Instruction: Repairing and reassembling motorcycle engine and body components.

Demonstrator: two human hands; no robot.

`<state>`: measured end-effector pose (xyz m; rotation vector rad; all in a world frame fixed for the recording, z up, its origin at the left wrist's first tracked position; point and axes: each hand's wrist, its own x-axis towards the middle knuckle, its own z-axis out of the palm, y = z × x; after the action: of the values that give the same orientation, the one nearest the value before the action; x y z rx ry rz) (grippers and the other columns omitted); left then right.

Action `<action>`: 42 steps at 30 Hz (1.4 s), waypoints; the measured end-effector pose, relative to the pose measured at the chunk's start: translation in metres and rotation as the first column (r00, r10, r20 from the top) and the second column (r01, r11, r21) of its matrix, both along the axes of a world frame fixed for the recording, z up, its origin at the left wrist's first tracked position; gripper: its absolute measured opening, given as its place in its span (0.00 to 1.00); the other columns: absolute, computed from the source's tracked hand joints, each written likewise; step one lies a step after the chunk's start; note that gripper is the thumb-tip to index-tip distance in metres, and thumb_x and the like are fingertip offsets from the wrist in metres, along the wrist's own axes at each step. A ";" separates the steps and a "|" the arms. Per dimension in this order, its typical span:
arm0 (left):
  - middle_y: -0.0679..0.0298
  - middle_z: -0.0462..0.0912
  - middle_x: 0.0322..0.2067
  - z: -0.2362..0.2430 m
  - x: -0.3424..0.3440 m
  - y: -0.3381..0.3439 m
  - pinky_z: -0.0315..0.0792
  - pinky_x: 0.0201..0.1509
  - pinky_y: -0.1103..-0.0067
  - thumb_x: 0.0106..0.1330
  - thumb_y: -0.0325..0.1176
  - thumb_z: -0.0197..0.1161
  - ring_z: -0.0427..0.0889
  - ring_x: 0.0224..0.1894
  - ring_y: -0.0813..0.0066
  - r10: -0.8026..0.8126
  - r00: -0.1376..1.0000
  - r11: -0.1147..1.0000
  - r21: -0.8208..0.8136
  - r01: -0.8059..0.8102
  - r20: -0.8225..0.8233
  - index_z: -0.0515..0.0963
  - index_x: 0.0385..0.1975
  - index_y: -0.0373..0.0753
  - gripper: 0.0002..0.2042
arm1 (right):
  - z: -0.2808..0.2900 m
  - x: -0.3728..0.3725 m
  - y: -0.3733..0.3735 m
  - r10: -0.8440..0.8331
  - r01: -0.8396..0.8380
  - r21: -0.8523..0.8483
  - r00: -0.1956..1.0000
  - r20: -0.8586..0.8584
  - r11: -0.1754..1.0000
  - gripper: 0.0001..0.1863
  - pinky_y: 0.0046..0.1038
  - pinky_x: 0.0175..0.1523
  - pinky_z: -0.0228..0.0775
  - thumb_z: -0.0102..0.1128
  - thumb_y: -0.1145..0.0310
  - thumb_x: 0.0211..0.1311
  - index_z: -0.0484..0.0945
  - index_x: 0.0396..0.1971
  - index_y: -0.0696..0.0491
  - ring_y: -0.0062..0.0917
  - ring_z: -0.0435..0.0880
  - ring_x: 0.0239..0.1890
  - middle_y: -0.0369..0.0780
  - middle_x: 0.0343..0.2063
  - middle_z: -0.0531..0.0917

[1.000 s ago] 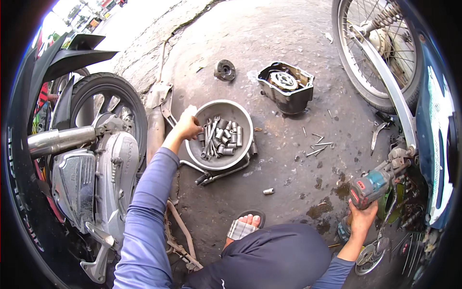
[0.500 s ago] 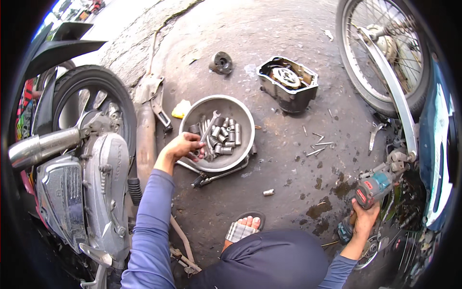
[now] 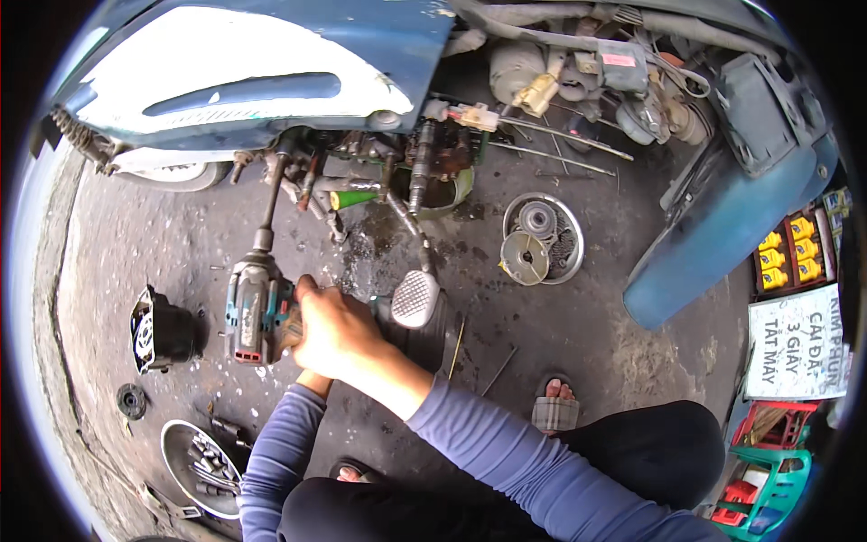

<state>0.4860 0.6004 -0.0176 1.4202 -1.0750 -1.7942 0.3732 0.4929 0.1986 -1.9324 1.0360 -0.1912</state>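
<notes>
Your right hand [image 3: 339, 332] is wrapped around the impact driver [image 3: 257, 307]; its long socket extension [image 3: 273, 203] runs up and away into the motorbike's underside [image 3: 361, 172]. Left hand (hidden behind the right) probably grips too.

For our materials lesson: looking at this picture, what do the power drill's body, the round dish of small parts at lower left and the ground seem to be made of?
Power drill: likely moulded plastic, teal and black, matt, scuffed, with a metal shaft out front. Round dish: apparently metal, with a pale silvery rim that catches light. Ground: looks like concrete, grey, rough, darkened by wet-looking stains near the motorbike.
</notes>
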 end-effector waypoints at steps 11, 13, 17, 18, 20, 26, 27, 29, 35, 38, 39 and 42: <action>0.59 0.76 0.49 -0.001 -0.021 -0.032 0.69 0.50 0.73 0.70 0.45 0.54 0.74 0.47 0.69 0.303 0.857 0.932 -0.060 -0.359 -0.418 0.72 0.54 0.39 0.20 | -0.005 -0.009 0.003 0.019 -0.003 -0.113 0.989 0.145 0.994 0.30 0.44 0.38 0.78 0.64 0.76 0.42 0.66 0.50 0.64 0.52 0.84 0.34 0.57 0.30 0.81; 0.58 0.75 0.51 0.003 -0.021 -0.028 0.68 0.53 0.71 0.69 0.47 0.53 0.73 0.49 0.68 0.365 0.793 0.897 -0.043 -0.439 -0.487 0.71 0.56 0.39 0.22 | -0.005 -0.010 0.001 0.013 0.005 -0.115 0.988 0.155 0.993 0.30 0.45 0.38 0.78 0.64 0.76 0.42 0.66 0.49 0.63 0.51 0.84 0.34 0.57 0.30 0.81; 0.57 0.73 0.56 0.025 -0.026 -0.028 0.67 0.58 0.69 0.69 0.50 0.52 0.72 0.54 0.65 0.461 0.640 0.810 -0.002 -0.586 -0.615 0.69 0.59 0.40 0.25 | -0.006 -0.011 0.001 -0.020 0.044 -0.140 0.985 0.171 0.989 0.29 0.44 0.39 0.78 0.65 0.75 0.41 0.68 0.47 0.62 0.51 0.85 0.34 0.56 0.29 0.82; 0.56 0.72 0.57 0.032 -0.026 -0.027 0.67 0.60 0.69 0.69 0.51 0.51 0.72 0.55 0.65 0.481 0.598 0.784 0.010 -0.620 -0.641 0.69 0.60 0.40 0.26 | -0.007 -0.012 0.000 -0.019 0.044 -0.141 0.984 0.175 0.989 0.29 0.44 0.39 0.78 0.65 0.75 0.41 0.68 0.47 0.62 0.51 0.85 0.34 0.56 0.29 0.82; 0.55 0.71 0.59 0.038 -0.012 -0.018 0.66 0.62 0.68 0.69 0.53 0.51 0.71 0.58 0.63 0.531 0.518 0.718 0.031 -0.696 -0.670 0.68 0.61 0.40 0.28 | -0.007 -0.006 0.000 0.043 -0.036 -0.106 0.997 0.068 0.994 0.31 0.43 0.39 0.77 0.69 0.75 0.38 0.69 0.47 0.66 0.49 0.85 0.35 0.56 0.30 0.81; 0.58 0.72 0.61 0.186 0.037 0.002 0.67 0.63 0.56 0.67 0.65 0.42 0.73 0.60 0.57 0.612 0.549 0.735 0.153 -0.661 -0.569 0.63 0.66 0.40 0.38 | -0.002 -0.013 -0.001 -0.042 0.049 -0.050 0.990 0.136 0.998 0.28 0.44 0.42 0.79 0.71 0.70 0.41 0.70 0.45 0.60 0.48 0.86 0.37 0.54 0.30 0.84; 0.58 0.73 0.61 0.209 0.045 0.003 0.69 0.61 0.56 0.67 0.65 0.42 0.75 0.59 0.56 0.553 0.683 0.805 0.093 -0.586 -0.477 0.63 0.66 0.39 0.38 | -0.008 -0.010 0.001 -0.066 0.076 -0.059 0.986 0.151 0.995 0.28 0.44 0.43 0.78 0.71 0.70 0.41 0.71 0.45 0.59 0.48 0.86 0.37 0.54 0.30 0.84; 0.56 0.77 0.55 0.225 0.062 0.009 0.73 0.55 0.61 0.67 0.64 0.47 0.80 0.53 0.59 0.453 0.861 0.889 0.045 -0.455 -0.231 0.64 0.65 0.37 0.38 | -0.013 -0.008 0.005 -0.076 0.087 -0.045 0.978 0.193 0.995 0.29 0.44 0.43 0.78 0.72 0.69 0.41 0.70 0.46 0.59 0.48 0.86 0.37 0.53 0.31 0.84; 0.62 0.82 0.48 0.245 0.031 0.013 0.72 0.56 0.64 0.64 0.56 0.60 0.81 0.49 0.67 0.698 0.716 0.715 0.087 -0.694 -0.023 0.73 0.56 0.42 0.28 | -0.022 0.007 0.002 -0.057 0.064 -0.020 0.967 0.248 0.998 0.29 0.45 0.42 0.77 0.71 0.72 0.39 0.69 0.43 0.60 0.49 0.85 0.36 0.53 0.30 0.84; 0.62 0.81 0.52 0.221 -0.005 0.009 0.66 0.63 0.60 0.66 0.54 0.57 0.78 0.54 0.65 0.872 0.386 0.425 0.073 -0.902 -0.301 0.74 0.57 0.43 0.26 | -0.022 0.006 0.006 -0.083 0.084 0.010 0.958 0.275 0.996 0.29 0.45 0.42 0.78 0.71 0.73 0.39 0.69 0.44 0.59 0.49 0.85 0.36 0.53 0.31 0.84; 0.60 0.80 0.52 0.217 -0.010 0.000 0.67 0.63 0.61 0.66 0.53 0.57 0.78 0.54 0.64 0.866 0.356 0.393 0.036 -0.919 -0.351 0.74 0.57 0.42 0.25 | -0.020 0.005 0.006 -0.063 0.065 0.000 0.965 0.256 0.998 0.29 0.44 0.42 0.78 0.70 0.73 0.40 0.69 0.46 0.59 0.49 0.85 0.36 0.53 0.32 0.84; 0.60 0.80 0.52 0.214 -0.012 -0.010 0.66 0.64 0.64 0.66 0.51 0.57 0.78 0.55 0.64 0.862 0.300 0.336 0.017 -0.942 -0.409 0.74 0.57 0.40 0.25 | -0.016 0.003 0.004 -0.057 0.038 0.084 0.969 0.240 0.996 0.28 0.44 0.41 0.78 0.69 0.72 0.41 0.69 0.46 0.58 0.50 0.85 0.37 0.54 0.31 0.84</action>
<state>0.4744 0.5903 0.1965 1.0979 -0.0980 -0.9108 0.3764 0.4968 0.1830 -1.7639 0.9129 -0.3982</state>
